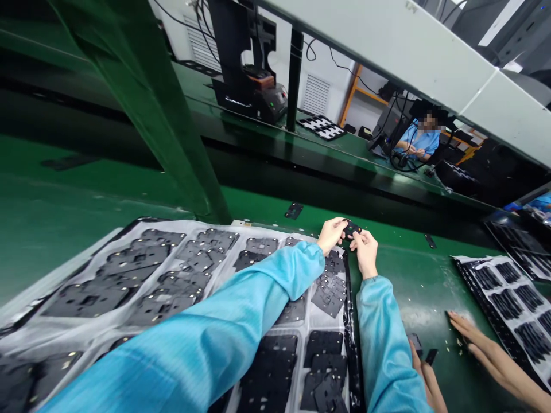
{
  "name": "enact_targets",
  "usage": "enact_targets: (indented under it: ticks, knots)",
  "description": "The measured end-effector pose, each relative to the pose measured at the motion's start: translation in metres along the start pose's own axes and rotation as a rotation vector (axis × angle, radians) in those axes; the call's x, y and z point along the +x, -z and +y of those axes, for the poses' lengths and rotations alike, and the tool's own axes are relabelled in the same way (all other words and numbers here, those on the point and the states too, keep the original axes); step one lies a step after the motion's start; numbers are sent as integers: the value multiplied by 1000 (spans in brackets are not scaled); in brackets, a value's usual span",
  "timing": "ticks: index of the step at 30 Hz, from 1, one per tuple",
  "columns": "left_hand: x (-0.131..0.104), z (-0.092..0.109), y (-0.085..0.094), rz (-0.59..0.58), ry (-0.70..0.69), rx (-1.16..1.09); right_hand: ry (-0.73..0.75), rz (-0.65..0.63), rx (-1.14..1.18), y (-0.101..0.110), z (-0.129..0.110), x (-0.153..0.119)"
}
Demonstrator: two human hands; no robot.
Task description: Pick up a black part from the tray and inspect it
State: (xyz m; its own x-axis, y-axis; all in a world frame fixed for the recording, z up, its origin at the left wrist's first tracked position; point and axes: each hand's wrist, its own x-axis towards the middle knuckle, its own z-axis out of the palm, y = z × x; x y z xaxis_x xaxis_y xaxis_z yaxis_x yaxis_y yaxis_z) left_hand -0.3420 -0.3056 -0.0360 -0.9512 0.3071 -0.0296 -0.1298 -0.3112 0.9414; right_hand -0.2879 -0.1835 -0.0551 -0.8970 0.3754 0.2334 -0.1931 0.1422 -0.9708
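Both my arms, in light blue sleeves, reach forward over a green belt. My left hand [330, 234] and my right hand [365, 251] meet and pinch one small black flat part [352, 229] between their fingertips, just past the far edge of a large clear plastic tray [60, 275]. The tray holds many black flat parts [275, 350] in stacked piles, and it lies under my left forearm.
Another person's bare hands [477, 338] rest on the belt at the lower right, next to a second tray of black parts [512, 298]. A green post [172, 132] rises at left. A black machine [253, 86] stands on the far shelf. A person in blue sits far right.
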Motion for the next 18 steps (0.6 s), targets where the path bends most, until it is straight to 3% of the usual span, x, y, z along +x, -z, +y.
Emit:
enact_targets:
  ticks: [18]
  knots:
    - [2, -3, 2, 75, 46, -49, -23, -120, 0, -1, -5, -5]
